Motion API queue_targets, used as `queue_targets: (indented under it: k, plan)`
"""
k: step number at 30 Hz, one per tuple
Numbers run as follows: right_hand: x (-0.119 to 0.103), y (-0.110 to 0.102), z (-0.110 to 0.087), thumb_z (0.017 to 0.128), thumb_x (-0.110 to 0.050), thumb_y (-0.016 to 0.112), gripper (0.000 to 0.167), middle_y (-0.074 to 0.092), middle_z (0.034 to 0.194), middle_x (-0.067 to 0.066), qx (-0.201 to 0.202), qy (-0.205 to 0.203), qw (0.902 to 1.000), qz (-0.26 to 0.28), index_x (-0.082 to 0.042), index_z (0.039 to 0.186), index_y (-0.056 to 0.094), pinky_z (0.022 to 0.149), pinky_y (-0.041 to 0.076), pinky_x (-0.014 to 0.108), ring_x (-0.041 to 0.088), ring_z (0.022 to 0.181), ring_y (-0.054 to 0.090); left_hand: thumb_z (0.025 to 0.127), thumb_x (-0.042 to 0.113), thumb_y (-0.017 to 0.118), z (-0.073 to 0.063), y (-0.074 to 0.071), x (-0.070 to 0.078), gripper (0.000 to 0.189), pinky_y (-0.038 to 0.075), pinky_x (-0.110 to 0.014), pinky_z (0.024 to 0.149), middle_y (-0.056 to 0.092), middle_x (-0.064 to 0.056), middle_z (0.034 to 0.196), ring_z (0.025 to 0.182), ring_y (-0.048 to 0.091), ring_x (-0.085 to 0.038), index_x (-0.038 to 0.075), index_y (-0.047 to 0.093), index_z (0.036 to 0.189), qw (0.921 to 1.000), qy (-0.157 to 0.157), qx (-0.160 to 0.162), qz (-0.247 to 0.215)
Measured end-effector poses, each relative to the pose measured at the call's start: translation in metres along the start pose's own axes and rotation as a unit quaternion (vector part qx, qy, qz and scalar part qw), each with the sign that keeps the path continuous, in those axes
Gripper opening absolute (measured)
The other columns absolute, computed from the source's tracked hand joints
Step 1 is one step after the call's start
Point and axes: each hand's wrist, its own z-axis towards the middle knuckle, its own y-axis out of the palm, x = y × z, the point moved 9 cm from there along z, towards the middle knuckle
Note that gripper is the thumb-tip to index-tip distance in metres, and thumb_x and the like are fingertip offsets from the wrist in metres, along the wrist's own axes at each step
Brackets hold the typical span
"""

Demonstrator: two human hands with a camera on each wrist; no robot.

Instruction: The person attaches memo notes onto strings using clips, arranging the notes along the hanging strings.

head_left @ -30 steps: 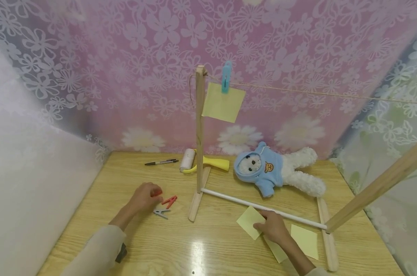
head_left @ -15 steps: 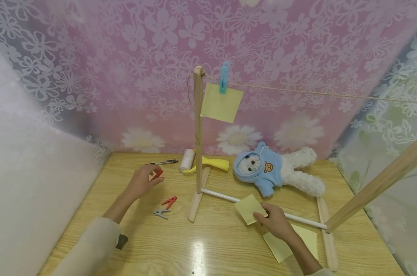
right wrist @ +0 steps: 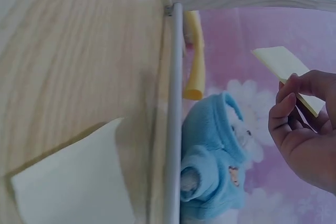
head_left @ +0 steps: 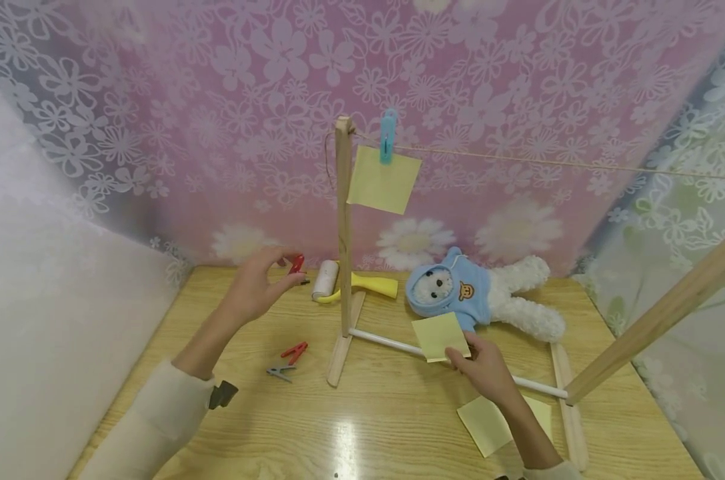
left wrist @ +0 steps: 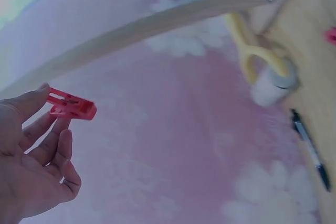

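My left hand [head_left: 254, 287] pinches a red clothespin [left wrist: 73, 105] between thumb and fingers, raised above the back left of the table. My right hand [head_left: 487, 373] grips a yellow sticky note [head_left: 441, 337] by its lower right corner, in front of the white crossbar [head_left: 386, 341] of the wooden rack. Higher up, another yellow sticky note [head_left: 384, 181] hangs from the string [head_left: 518, 158] under a light blue clothespin [head_left: 388, 137], close to the left post [head_left: 343, 227]. On the table lie a second red clothespin [head_left: 294, 352] and a grey clothespin [head_left: 281, 373].
More yellow sticky notes [head_left: 485, 425] lie under my right forearm. A plush dog in a blue hoodie [head_left: 467, 293] lies behind the crossbar. Left of it are a yellow-handled lint roller [head_left: 325, 280] and a pen [left wrist: 311, 149]. The rack's right post [head_left: 656, 320] slants up at the right.
My left hand has lifted the red clothespin from beside the other clothespins, up and toward the back. My right hand has raised the sticky note off the table, away from the others.
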Motion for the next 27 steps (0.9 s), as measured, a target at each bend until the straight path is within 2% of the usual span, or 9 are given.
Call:
queue_targets:
  k: [5, 8, 10, 14, 16, 18, 21, 24, 27]
  plan:
    - [-0.017, -0.008, 0.008, 0.092, -0.016, 0.062, 0.019, 0.061, 0.073, 0.011, 0.030, -0.016, 0.9991, 0.025, 0.000, 0.103, 0.062, 0.042, 0.036, 0.026, 0.005, 0.042, 0.032, 0.080, 0.013, 0.076, 0.016, -0.028, 0.046, 0.033, 0.035, -0.023, 0.057, 0.068, -0.008, 0.093, 0.075, 0.051, -0.015, 0.006, 0.067, 0.111, 0.9978, 0.036, 0.043, -0.035]
    - [-0.029, -0.013, 0.013, 0.093, -0.016, 0.062, 0.024, 0.061, 0.075, 0.009, 0.049, -0.024, 0.9974, 0.047, 0.002, 0.109, 0.061, 0.046, 0.040, 0.026, 0.007, 0.045, 0.038, 0.078, 0.012, 0.077, 0.025, -0.045, 0.073, 0.032, 0.031, -0.024, 0.056, 0.068, -0.006, 0.091, 0.067, 0.046, -0.013, 0.006, 0.068, 0.109, 0.9941, 0.063, 0.069, -0.056]
    - [-0.036, -0.016, 0.017, 0.093, -0.015, 0.061, 0.026, 0.060, 0.074, 0.007, 0.060, -0.027, 0.9957, 0.066, 0.003, 0.112, 0.060, 0.047, 0.040, 0.026, 0.008, 0.048, 0.042, 0.078, 0.011, 0.078, 0.031, -0.053, 0.091, 0.033, 0.031, -0.025, 0.058, 0.066, -0.005, 0.083, 0.062, 0.043, -0.012, 0.007, 0.068, 0.109, 0.9905, 0.085, 0.081, -0.071]
    - [-0.053, -0.021, 0.024, 0.093, -0.015, 0.061, 0.030, 0.059, 0.073, 0.005, 0.077, -0.035, 0.9908, 0.106, 0.006, 0.115, 0.058, 0.047, 0.040, 0.027, 0.009, 0.055, 0.050, 0.078, 0.011, 0.077, 0.044, -0.063, 0.120, 0.034, 0.028, -0.026, 0.054, 0.055, 0.000, 0.067, 0.054, 0.035, -0.010, 0.007, 0.067, 0.111, 0.9834, 0.121, 0.097, -0.094]
    - [-0.060, -0.023, 0.027, 0.093, -0.015, 0.061, 0.030, 0.060, 0.073, 0.002, 0.086, -0.037, 0.9887, 0.117, 0.006, 0.114, 0.059, 0.046, 0.040, 0.026, 0.008, 0.056, 0.051, 0.079, 0.011, 0.076, 0.050, -0.065, 0.131, 0.033, 0.026, -0.026, 0.052, 0.048, 0.000, 0.061, 0.053, 0.032, -0.010, 0.007, 0.067, 0.111, 0.9811, 0.130, 0.099, -0.103]
    - [-0.066, -0.024, 0.030, 0.092, -0.015, 0.062, 0.030, 0.062, 0.074, -0.001, 0.096, -0.039, 0.9851, 0.137, 0.007, 0.113, 0.059, 0.049, 0.043, 0.024, 0.006, 0.058, 0.054, 0.081, 0.011, 0.074, 0.055, -0.064, 0.140, 0.032, 0.024, -0.024, 0.049, 0.048, -0.001, 0.059, 0.051, 0.031, -0.010, 0.006, 0.067, 0.112, 0.9795, 0.137, 0.094, -0.114]
    - [-0.078, -0.027, 0.035, 0.091, -0.011, 0.064, 0.025, 0.063, 0.073, -0.004, 0.116, -0.050, 0.9756, 0.180, 0.008, 0.106, 0.061, 0.056, 0.047, 0.022, 0.006, 0.060, 0.056, 0.083, 0.009, 0.072, 0.062, -0.062, 0.152, 0.031, 0.024, -0.023, 0.046, 0.057, -0.005, 0.064, 0.048, 0.030, -0.010, 0.004, 0.065, 0.113, 0.9752, 0.149, 0.075, -0.145]
    - [-0.089, -0.032, 0.039, 0.089, -0.007, 0.065, 0.015, 0.063, 0.069, -0.005, 0.141, -0.062, 0.9641, 0.216, 0.005, 0.098, 0.064, 0.059, 0.048, 0.022, 0.009, 0.059, 0.056, 0.085, 0.006, 0.069, 0.070, -0.059, 0.168, 0.031, 0.024, -0.023, 0.044, 0.068, -0.009, 0.085, 0.045, 0.028, -0.009, 0.001, 0.063, 0.115, 0.9668, 0.169, 0.057, -0.183]
    - [-0.101, -0.036, 0.044, 0.088, -0.007, 0.065, 0.009, 0.062, 0.065, -0.004, 0.164, -0.071, 0.9579, 0.224, 0.001, 0.093, 0.065, 0.058, 0.047, 0.021, 0.010, 0.058, 0.056, 0.088, 0.006, 0.066, 0.077, -0.060, 0.184, 0.029, 0.024, -0.022, 0.043, 0.068, -0.010, 0.103, 0.042, 0.027, -0.011, 0.000, 0.061, 0.116, 0.9606, 0.188, 0.052, -0.199]
